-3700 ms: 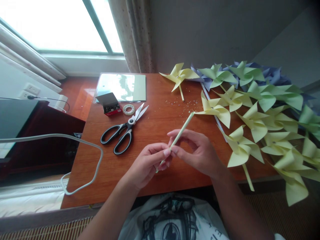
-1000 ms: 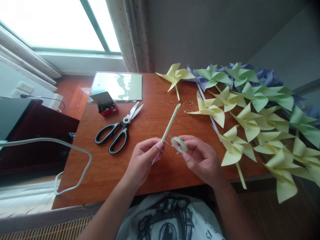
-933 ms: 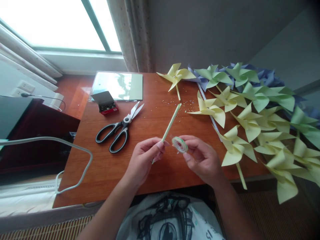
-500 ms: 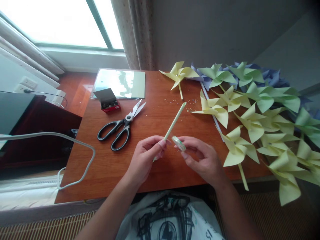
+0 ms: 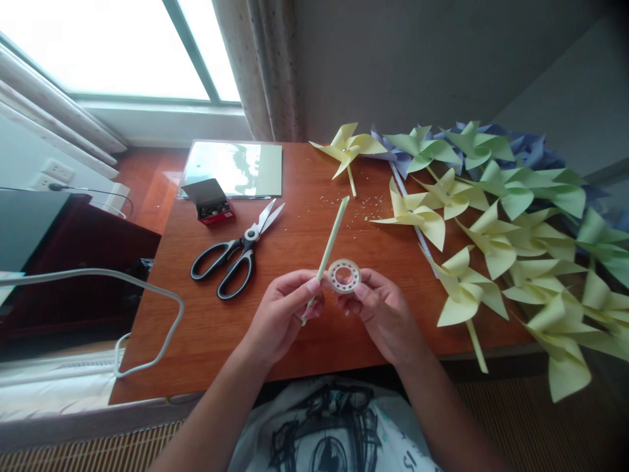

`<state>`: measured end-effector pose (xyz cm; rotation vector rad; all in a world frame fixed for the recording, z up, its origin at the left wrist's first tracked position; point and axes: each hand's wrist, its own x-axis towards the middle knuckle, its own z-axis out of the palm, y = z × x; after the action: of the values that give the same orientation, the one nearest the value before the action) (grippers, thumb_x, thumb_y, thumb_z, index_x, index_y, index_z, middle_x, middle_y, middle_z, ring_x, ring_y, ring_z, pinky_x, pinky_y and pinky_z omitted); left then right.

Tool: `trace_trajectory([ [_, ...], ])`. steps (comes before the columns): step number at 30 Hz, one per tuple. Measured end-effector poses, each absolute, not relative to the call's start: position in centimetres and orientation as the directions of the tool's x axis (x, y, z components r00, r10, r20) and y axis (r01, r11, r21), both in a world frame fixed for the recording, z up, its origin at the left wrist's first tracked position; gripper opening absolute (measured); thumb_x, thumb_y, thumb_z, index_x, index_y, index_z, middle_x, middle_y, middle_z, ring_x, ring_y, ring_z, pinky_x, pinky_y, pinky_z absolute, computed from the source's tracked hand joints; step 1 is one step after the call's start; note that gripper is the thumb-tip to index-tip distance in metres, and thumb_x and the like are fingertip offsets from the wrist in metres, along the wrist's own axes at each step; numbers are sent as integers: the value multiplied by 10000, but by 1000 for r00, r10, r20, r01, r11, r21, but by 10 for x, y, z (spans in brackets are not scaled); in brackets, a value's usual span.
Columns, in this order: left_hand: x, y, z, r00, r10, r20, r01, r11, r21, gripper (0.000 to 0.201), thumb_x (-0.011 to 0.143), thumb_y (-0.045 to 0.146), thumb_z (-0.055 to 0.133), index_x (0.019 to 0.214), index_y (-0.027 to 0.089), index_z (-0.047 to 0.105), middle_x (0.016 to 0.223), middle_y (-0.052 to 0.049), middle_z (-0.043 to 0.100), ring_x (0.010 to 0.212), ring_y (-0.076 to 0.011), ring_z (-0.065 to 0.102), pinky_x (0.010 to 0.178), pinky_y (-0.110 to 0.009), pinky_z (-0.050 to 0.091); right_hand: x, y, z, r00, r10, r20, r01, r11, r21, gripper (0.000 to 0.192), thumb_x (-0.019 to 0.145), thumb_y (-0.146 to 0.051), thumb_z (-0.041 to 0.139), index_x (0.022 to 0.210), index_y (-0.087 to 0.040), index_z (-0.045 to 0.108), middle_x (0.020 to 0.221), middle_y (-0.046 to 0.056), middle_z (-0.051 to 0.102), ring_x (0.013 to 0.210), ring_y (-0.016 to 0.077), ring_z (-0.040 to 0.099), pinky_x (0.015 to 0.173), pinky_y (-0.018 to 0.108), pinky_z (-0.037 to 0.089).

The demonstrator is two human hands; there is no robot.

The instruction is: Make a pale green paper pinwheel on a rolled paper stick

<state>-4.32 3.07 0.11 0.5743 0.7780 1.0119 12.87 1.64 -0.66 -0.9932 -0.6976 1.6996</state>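
Note:
Between the thumb and fingers of my left hand (image 5: 289, 311) is a rolled, pale yellow-green paper stick (image 5: 333, 239), tilted with its upper end away from me. My right hand (image 5: 386, 311) pinches a small roll of tape (image 5: 344, 276) by its edge, its flat ring side facing up at me. The roll is close beside the stick; whether tape joins the two cannot be made out. Black-handled scissors (image 5: 242, 252) lie with parted blades on the table, left of my hands. Right of them rests a yellow paper pinwheel (image 5: 464, 285) with a stick.
Many more yellow, green (image 5: 521, 187) and purple pinwheels cover the table's right side. A red box (image 5: 215, 213) of small pins or tacks stands open at the left, before a glossy sheet packet (image 5: 236, 167). Paper crumbs lie mid-table. A white cable (image 5: 179, 308) loops over the left edge.
My right hand has turned the tape roll from edge-on to face-up and brought it nearer the stick. The stick in my left hand is now more upright, its tip shifted left.

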Motion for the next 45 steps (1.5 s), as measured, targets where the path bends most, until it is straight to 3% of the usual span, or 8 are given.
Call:
trace_trajectory([
  [3,-45,31,-1,333,888,-317,-539,455,709,165,836,287,764,804,126,781,685,-18,597,559,-53,456,511,-172,328,126,17,-9,-159,945,-286,-444,-327,-834,138,873,-327,744,938,-204,744,845,12,750,686,102,635,643,199,518],
  [6,-46,32,-2,318,889,-331,-546,457,703,162,834,277,767,842,116,785,716,-19,600,564,-46,464,512,-164,333,125,16,-12,-81,966,-244,-309,-257,-915,168,899,-327,713,1035,-230,699,963,33,741,770,128,652,677,224,541],
  [10,-44,32,-2,286,890,-354,-544,455,704,191,830,288,775,886,105,792,697,-11,577,574,-47,467,508,-156,333,125,13,-11,89,996,27,56,22,-998,387,895,-293,718,1259,-306,587,1272,74,618,1083,199,643,806,292,594],
  [13,-43,32,-2,291,887,-358,-543,461,702,180,830,280,777,886,111,800,722,-15,588,590,-47,468,521,-156,351,123,13,-5,-31,977,210,310,209,-928,392,888,-289,725,1261,-299,605,1396,104,542,1216,244,599,876,347,605],
  [18,-43,32,-2,316,883,-348,-536,469,702,162,832,270,774,899,126,810,740,-18,613,594,-49,480,530,-162,358,121,19,-2,-88,939,333,497,331,-802,202,917,-213,684,1115,-252,669,1256,106,669,1199,244,638,1047,408,525],
  [23,-42,32,0,262,891,-372,-512,454,729,181,826,288,779,919,136,811,684,-10,610,571,-55,472,522,-172,344,126,21,-6,-43,953,300,442,288,-850,186,914,-212,679,1096,-250,672,1226,97,707,1187,249,656,1023,413,538],
  [31,-39,31,3,195,895,-400,-444,445,778,172,773,305,808,790,136,786,740,-45,674,590,-82,502,535,-204,349,132,15,-2,-42,997,66,41,67,-997,44,921,-201,636,933,-241,649,1274,100,657,1177,261,653,968,422,567],
  [45,-39,31,1,214,899,-383,-390,438,810,198,814,330,772,822,133,791,697,-29,623,594,-90,463,550,-221,329,131,15,5,-113,994,8,-41,3,-999,64,891,-182,634,869,-241,646,1197,76,671,1149,267,656,1035,447,504],
])
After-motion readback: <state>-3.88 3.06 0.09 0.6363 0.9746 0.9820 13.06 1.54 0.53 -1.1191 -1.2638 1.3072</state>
